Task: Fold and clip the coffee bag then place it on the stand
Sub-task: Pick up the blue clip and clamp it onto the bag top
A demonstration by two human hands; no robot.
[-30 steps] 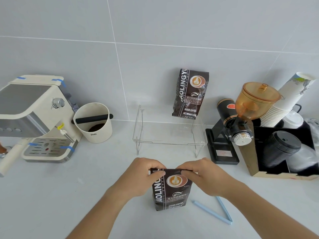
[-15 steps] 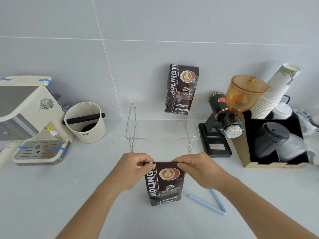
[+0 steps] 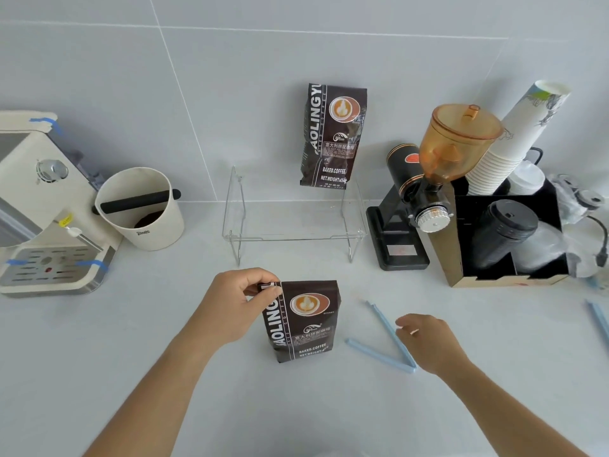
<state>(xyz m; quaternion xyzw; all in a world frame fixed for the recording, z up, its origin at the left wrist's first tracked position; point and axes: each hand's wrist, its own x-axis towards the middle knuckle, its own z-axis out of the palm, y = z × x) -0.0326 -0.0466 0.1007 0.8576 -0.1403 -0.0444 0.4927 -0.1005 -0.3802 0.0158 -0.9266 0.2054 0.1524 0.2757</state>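
A dark brown coffee bag (image 3: 304, 324) stands upright on the white counter, its top folded down. My left hand (image 3: 244, 300) pinches the folded top at the bag's left corner. My right hand (image 3: 425, 341) hovers over a light blue clip (image 3: 382, 338) that lies spread in a V to the right of the bag; its fingers are apart and hold nothing. A clear acrylic stand (image 3: 293, 237) sits behind the bag, and a second coffee bag (image 3: 333, 136) stands on its back right part against the wall.
An espresso machine (image 3: 36, 206) and a white knock box (image 3: 141, 209) are at the left. A coffee grinder (image 3: 425, 192), paper cups (image 3: 514, 136) and a black organiser box (image 3: 514, 245) stand at the right. Another blue clip (image 3: 599, 321) lies at the right edge.
My right hand has let go of the bag's folded top and moved right and down over the blue clip. My left hand still holds the fold.
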